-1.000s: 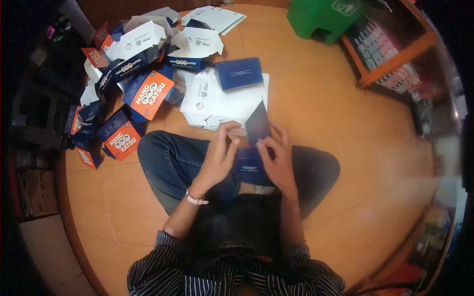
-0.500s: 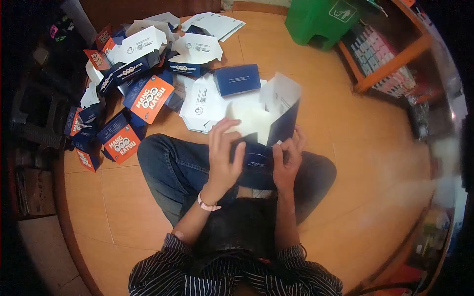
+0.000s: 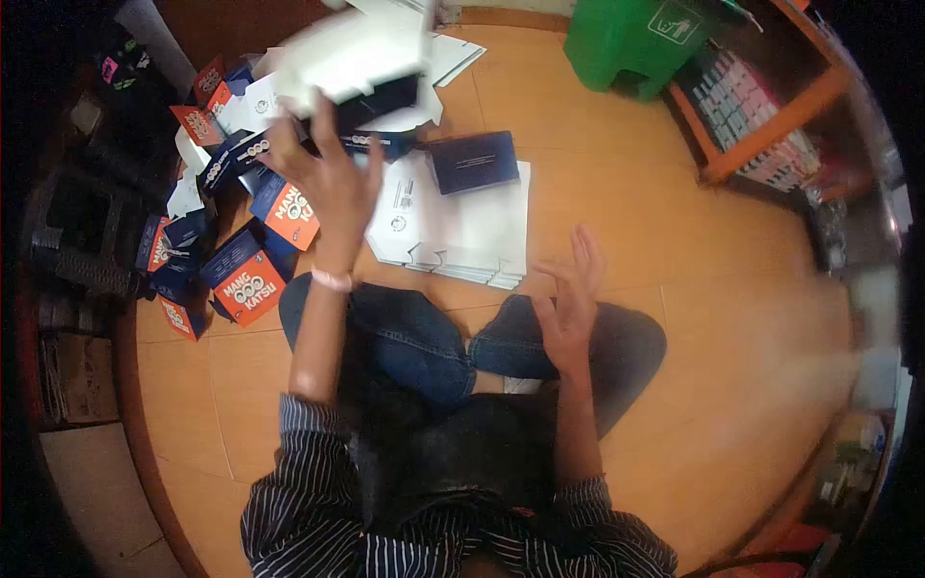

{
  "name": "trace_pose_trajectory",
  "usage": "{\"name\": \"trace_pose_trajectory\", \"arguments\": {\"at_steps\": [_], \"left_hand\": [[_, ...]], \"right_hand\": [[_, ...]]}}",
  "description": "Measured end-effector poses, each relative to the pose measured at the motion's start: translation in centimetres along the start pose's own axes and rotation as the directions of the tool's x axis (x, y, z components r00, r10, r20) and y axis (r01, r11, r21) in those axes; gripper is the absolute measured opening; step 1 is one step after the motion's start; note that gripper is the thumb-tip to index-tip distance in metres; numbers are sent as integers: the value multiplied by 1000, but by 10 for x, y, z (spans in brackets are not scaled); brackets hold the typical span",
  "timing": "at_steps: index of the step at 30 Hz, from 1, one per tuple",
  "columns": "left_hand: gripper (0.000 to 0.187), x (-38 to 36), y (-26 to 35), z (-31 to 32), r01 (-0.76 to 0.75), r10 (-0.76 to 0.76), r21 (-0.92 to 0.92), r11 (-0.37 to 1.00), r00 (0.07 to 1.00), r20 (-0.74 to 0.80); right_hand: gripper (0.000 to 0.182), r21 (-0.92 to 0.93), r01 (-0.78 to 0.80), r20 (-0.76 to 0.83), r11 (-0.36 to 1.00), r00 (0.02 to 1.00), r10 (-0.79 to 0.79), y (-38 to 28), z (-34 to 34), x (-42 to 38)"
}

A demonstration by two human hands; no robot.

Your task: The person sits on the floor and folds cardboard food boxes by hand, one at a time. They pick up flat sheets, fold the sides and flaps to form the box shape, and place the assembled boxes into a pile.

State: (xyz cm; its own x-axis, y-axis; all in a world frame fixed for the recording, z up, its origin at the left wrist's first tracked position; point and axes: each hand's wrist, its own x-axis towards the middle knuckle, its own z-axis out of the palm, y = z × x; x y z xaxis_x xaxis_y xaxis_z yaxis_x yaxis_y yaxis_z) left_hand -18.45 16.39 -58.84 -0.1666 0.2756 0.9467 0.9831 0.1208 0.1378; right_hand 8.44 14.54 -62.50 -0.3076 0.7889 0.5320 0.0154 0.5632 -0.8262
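My left hand [image 3: 323, 183] reaches forward over the box pile with its fingers and thumb spread apart. At its fingertips is a cardboard box [image 3: 361, 58], white inside and dark blue outside, blurred by motion; the fingertips overlap its lower edge. My right hand [image 3: 570, 308] hovers over my right knee, fingers extended and holding nothing. Nearest to it is a stack of flat white cardboard blanks [image 3: 482, 226] on the floor in front of my legs. A dark blue box piece [image 3: 474, 162] lies on top of that stack.
Folded orange and blue boxes [image 3: 246, 287] marked "MANG KATSU" are heaped at the left. More white sheets [image 3: 456, 58] lie behind them. A green bin [image 3: 617, 43] stands at the back right, beside a wooden shelf [image 3: 766, 130] with packed goods. My crossed legs [image 3: 405, 337] are below.
My left hand has swung forward and left with the open box, from my lap to the pile. My right hand has let go of the box and opened.
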Motion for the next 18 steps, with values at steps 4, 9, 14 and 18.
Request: {"name": "trace_pose_trajectory", "arguments": {"at_steps": [4,9,14,18], "left_hand": [[70,-28,8,55,-12,34,-54,998,901,432],[59,-167,40,103,-16,443,-442,897,47,895],[23,-193,31,122,-40,500,-499,866,21,866],[13,-177,18,132,-9,501,-503,864,100,859]], "right_hand": [[24,96,-159,-38,983,986,163,9,1,-7],[25,154,-260,-45,953,962,270,15,-2,-16],[20,103,-388,-110,916,911,398,34,-26,-37],[19,163,-452,-151,877,867,475,52,-22,-50]]}}
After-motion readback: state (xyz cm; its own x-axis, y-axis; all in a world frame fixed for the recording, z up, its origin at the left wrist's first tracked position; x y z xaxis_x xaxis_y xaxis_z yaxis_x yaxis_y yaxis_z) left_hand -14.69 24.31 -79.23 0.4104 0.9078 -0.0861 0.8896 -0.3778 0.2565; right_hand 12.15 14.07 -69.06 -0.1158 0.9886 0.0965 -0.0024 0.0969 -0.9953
